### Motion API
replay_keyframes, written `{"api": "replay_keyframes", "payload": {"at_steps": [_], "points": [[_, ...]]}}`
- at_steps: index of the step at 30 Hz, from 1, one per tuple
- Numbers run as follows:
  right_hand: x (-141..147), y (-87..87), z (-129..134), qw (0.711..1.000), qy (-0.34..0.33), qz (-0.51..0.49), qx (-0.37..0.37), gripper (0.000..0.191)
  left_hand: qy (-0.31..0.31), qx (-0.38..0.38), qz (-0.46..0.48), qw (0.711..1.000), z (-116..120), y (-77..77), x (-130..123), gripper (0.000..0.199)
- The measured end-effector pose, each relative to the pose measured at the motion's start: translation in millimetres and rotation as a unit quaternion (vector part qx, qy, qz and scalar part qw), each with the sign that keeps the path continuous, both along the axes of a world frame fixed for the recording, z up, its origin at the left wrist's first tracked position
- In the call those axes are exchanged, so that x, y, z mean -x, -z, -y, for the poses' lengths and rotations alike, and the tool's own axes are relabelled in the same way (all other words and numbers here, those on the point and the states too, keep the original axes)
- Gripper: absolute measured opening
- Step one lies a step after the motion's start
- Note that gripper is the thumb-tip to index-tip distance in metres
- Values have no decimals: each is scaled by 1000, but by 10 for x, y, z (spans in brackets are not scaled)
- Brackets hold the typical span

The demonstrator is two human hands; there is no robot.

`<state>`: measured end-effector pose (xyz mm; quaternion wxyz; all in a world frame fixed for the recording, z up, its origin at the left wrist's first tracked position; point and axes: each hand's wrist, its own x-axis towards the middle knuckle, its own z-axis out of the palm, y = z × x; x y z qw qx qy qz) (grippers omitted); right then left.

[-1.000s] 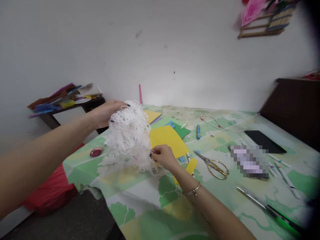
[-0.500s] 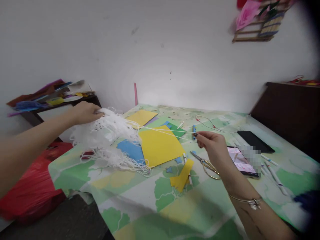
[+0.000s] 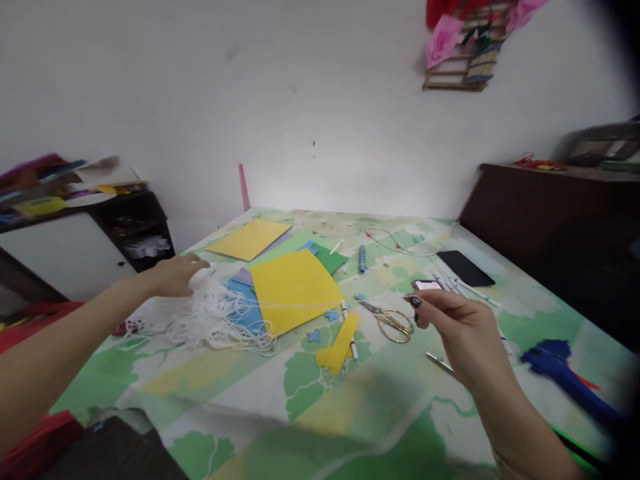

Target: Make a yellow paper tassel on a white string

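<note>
My left hand [image 3: 177,275] is closed on the top of a tangled bundle of white string [image 3: 213,310], which rests on the left part of the table. Strands run right from the bundle across a yellow sheet [image 3: 295,290]. My right hand [image 3: 450,317] is raised over the right side, thumb and forefinger pinched together on what looks like the string's end, faint against the table. Gold-handled scissors [image 3: 395,325] lie just left of my right hand. Yellow strips [image 3: 343,343] and small blue paper pieces [image 3: 313,336] lie near a marker.
A phone [image 3: 427,285] lies partly behind my right hand, with pens and a black tablet [image 3: 466,268] beyond it. A blue glue gun [image 3: 555,367] is at the right. Dark cabinets flank the table [image 3: 250,413]; a pink stick leans at the wall.
The string bundle has come down onto the table, with my left hand lower. My right hand has moved right and nearer, drawing the strand. The view has turned right.
</note>
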<state>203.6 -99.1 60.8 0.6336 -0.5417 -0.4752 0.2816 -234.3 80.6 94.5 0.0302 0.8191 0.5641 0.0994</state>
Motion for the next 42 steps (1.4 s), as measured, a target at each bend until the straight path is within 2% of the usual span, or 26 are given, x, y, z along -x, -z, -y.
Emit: {"api": "replay_keyframes", "payload": {"at_steps": [3,5,7,9,10,12,15,17,21,24,26,30,33,35,38,42], "points": [[135,-91,279,997,-8,81,-2,10,118,3,-24,993,260,43,-482,48],[214,-149,465,989,-35,142,-14,7,188,-10,-15,982,615,79,-877,48],[264,-175,626,976,-75,201,-30,6,291,-17,18,956,1016,117,-1258,53],[274,-154,741,966,-94,240,-38,7,365,36,16,930,1336,152,-1560,48],[263,-125,778,964,-94,246,-33,8,365,80,17,927,1440,169,-1667,36],[211,-34,816,971,-89,223,-6,8,375,176,30,910,1530,213,-1791,35],[86,145,805,987,-84,131,51,15,392,213,112,888,1473,306,-1808,36],[7,259,767,989,-79,89,86,22,378,219,154,886,1398,372,-1768,36],[-79,399,574,977,-84,141,135,31,331,227,176,899,1280,441,-1691,39],[-128,446,278,962,-72,207,165,32,308,222,171,909,1194,412,-1653,41],[-175,484,34,942,-38,270,196,28,296,217,162,916,1121,360,-1629,40],[-239,588,-381,872,9,402,278,26,299,217,127,921,962,201,-1565,38],[-230,636,-536,822,10,467,326,29,300,216,109,923,880,56,-1513,35],[-211,637,-581,798,0,498,340,29,298,214,100,925,848,-36,-1490,32],[-185,612,-615,779,-33,526,339,27,291,207,89,930,813,-132,-1489,29],[-172,602,-653,770,-50,534,346,26,284,188,78,937,771,-171,-1538,28]]}}
